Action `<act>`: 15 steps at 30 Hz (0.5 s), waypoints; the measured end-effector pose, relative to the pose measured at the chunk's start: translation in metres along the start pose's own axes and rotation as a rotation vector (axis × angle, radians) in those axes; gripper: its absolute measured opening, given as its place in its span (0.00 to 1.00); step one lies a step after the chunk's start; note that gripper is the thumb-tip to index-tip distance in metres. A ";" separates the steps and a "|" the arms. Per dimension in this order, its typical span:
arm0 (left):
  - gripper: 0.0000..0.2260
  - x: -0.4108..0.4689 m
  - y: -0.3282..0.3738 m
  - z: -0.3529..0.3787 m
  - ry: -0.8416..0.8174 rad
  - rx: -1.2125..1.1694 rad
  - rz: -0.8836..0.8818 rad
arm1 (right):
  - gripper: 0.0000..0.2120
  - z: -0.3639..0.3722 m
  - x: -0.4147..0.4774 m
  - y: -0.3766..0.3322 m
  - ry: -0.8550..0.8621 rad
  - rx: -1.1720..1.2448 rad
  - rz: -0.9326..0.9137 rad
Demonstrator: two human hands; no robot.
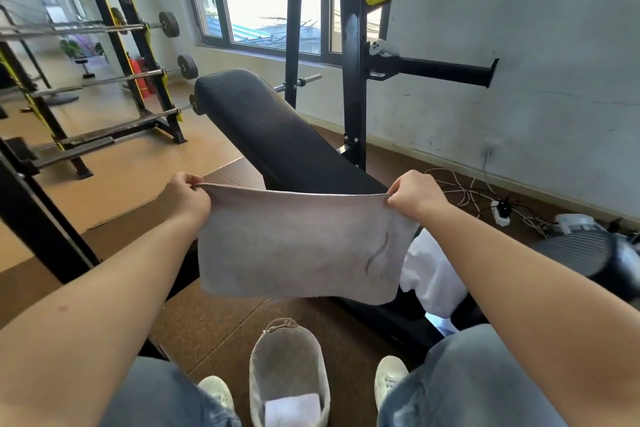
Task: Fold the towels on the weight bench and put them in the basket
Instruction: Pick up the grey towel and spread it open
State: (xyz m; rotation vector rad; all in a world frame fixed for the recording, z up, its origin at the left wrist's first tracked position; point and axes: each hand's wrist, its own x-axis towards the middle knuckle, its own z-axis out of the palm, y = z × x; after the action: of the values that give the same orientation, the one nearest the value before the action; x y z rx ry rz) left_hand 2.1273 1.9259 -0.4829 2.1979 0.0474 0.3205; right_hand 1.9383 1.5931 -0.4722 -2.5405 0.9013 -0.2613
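A grey towel hangs in the air in front of me, stretched flat between both hands. My left hand pinches its upper left corner and my right hand pinches its upper right corner. Behind it lies the black weight bench, sloping up and away. A white towel lies crumpled on the bench's near end, partly hidden by the grey towel. On the floor between my feet stands a grey felt basket holding a folded white towel.
A black rack upright rises right of the bench, with a horizontal peg toward the wall. A barbell rack fills the left. A power strip and cables lie on the floor at right.
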 end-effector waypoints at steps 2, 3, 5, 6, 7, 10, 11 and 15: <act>0.10 0.006 0.006 -0.002 0.054 -0.057 -0.029 | 0.08 0.000 0.000 -0.001 0.001 -0.062 0.023; 0.10 0.009 0.008 -0.004 0.072 -0.093 -0.053 | 0.08 0.000 -0.001 -0.001 -0.010 -0.075 0.029; 0.11 0.015 0.011 -0.005 0.111 -0.111 -0.066 | 0.08 0.001 0.000 -0.003 -0.047 -0.062 0.026; 0.12 0.017 0.013 -0.007 0.128 -0.095 -0.055 | 0.07 0.003 0.001 -0.003 -0.070 -0.035 0.024; 0.13 0.020 0.013 -0.007 0.146 -0.088 -0.035 | 0.08 0.005 0.003 -0.004 -0.091 -0.002 0.021; 0.15 0.031 0.006 -0.009 0.181 -0.067 0.008 | 0.09 0.012 0.005 -0.007 -0.133 0.088 0.019; 0.15 0.033 0.004 -0.010 0.182 -0.049 0.008 | 0.09 0.015 0.005 -0.009 -0.139 0.114 0.021; 0.14 0.036 -0.007 -0.020 0.148 0.002 0.056 | 0.11 0.023 0.007 -0.016 -0.065 0.134 -0.004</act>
State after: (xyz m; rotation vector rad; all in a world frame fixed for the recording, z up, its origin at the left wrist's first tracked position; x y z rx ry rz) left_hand 2.1575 1.9511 -0.4697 2.1764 0.0681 0.5145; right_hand 1.9600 1.6073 -0.4845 -2.4136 0.8260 -0.2304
